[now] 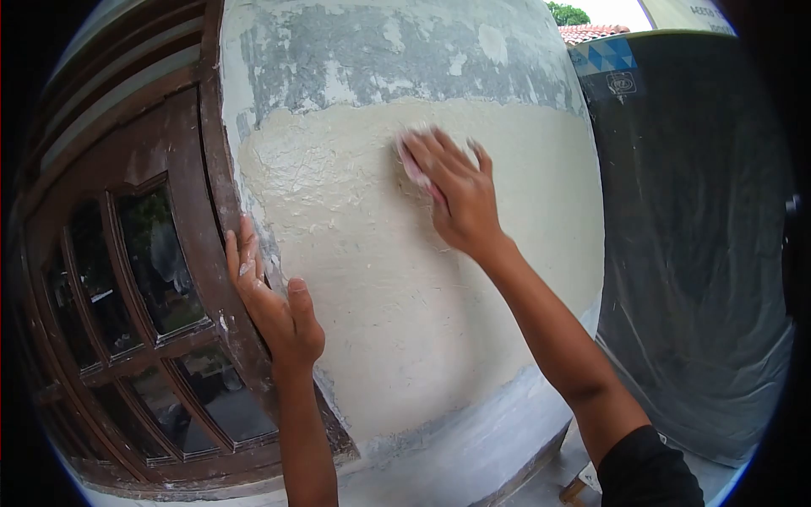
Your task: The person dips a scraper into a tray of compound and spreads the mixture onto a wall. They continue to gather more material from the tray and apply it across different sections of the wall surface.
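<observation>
My right hand (pixel 460 190) is closed round a flat pink pad (pixel 412 162) and presses it against the upper middle of the wall; whether it is a cloth, sponge or plastic scraper I cannot make out. Its fingers are slightly blurred. Around it spreads a wide cream-coated patch of the wall (pixel 380 338), wet-looking and wrinkled at the upper left. My left hand (pixel 274 304) is open, fingers up and thumb apart, resting at the wall's left edge by the brown wooden door frame (pixel 221 160). White smears mark its fingers.
A brown door with glass panes (pixel 156 262) stands at the left. Rough grey wall (pixel 338 55) shows above the cream patch, and a grey-white band (pixel 473 456) runs below it. Dark sheeting (pixel 693 237) hangs at the right. A small wooden piece (pixel 577 488) stands low at right.
</observation>
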`<state>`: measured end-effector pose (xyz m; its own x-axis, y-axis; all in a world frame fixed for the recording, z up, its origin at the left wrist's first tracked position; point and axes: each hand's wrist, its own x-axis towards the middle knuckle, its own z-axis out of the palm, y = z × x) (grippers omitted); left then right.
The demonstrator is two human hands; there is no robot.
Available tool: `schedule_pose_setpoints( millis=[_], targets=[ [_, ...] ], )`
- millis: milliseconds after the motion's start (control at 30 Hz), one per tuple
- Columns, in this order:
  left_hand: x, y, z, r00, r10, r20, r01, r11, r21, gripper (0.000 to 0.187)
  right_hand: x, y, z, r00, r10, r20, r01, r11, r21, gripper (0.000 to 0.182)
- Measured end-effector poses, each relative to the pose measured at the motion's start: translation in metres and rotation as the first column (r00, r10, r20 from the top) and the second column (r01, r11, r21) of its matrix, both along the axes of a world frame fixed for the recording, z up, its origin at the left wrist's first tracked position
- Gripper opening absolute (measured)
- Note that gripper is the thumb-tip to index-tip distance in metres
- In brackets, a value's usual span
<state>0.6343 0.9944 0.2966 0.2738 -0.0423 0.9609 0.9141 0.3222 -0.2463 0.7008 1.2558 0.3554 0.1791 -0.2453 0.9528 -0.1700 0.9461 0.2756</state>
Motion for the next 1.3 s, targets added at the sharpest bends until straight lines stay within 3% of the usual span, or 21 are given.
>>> schedule_pose_setpoints(
  millis=[100,267,400,500,667,700,800,900,1067,1200,1300],
  targets=[
    [0.001,0.000,0.000,1.000,0.022,-0.004,-0.022,1.000,0.013,0.059,-0.012,-0.006,0.028,0.999,-0.036,0.016,0.035,0.999,0.030,0.059],
    [0.004,0.000,-0.001,0.999,0.035,-0.018,-0.035,0.999,-0.013,0.058,-0.001,0.010,-0.044,0.985,-0.077,0.154,0.068,0.996,0.061,0.058],
    [-0.001,0.002,-0.001,0.999,-0.004,-0.032,0.004,1.000,-0.002,0.057,0.004,0.007,0.002,0.999,0.002,-0.040,-0.003,1.000,-0.027,0.057],
    [-0.002,0.000,-0.001,1.000,0.011,-0.022,-0.011,1.000,0.013,0.057,-0.014,0.009,0.020,0.996,-0.090,0.025,0.091,0.995,-0.036,0.058],
    [0.005,0.000,0.000,1.000,0.010,-0.008,-0.010,1.000,-0.025,0.055,0.002,0.009,-0.055,0.986,-0.068,0.154,0.074,0.997,-0.033,0.064],
    [0.002,0.000,-0.001,1.000,0.010,-0.008,-0.010,1.000,-0.023,0.055,0.003,0.009,-0.050,0.986,-0.069,0.154,0.074,0.997,-0.030,0.064],
    [-0.005,0.000,-0.002,0.999,-0.005,-0.045,0.004,1.000,-0.013,0.056,0.001,0.003,-0.012,0.997,-0.004,-0.076,-0.003,0.996,-0.088,0.063],
    [-0.003,0.000,-0.003,1.000,-0.018,-0.009,0.018,1.000,-0.005,0.057,-0.014,0.001,0.023,0.998,-0.059,-0.009,0.058,0.994,-0.092,0.063],
    [0.000,0.000,-0.003,1.000,0.000,-0.022,0.000,1.000,-0.024,0.055,-0.005,0.005,-0.056,0.988,-0.094,0.126,0.092,0.996,0.021,0.060],
    [-0.003,0.001,-0.001,0.999,-0.018,-0.035,0.017,0.999,-0.036,0.055,-0.003,-0.002,-0.022,0.996,0.008,-0.090,-0.011,0.999,-0.031,0.061],
    [-0.003,-0.001,-0.002,0.999,-0.039,-0.017,0.038,0.999,-0.026,0.056,-0.017,-0.003,0.012,0.998,-0.067,-0.013,0.067,0.996,-0.062,0.060]
  ],
)
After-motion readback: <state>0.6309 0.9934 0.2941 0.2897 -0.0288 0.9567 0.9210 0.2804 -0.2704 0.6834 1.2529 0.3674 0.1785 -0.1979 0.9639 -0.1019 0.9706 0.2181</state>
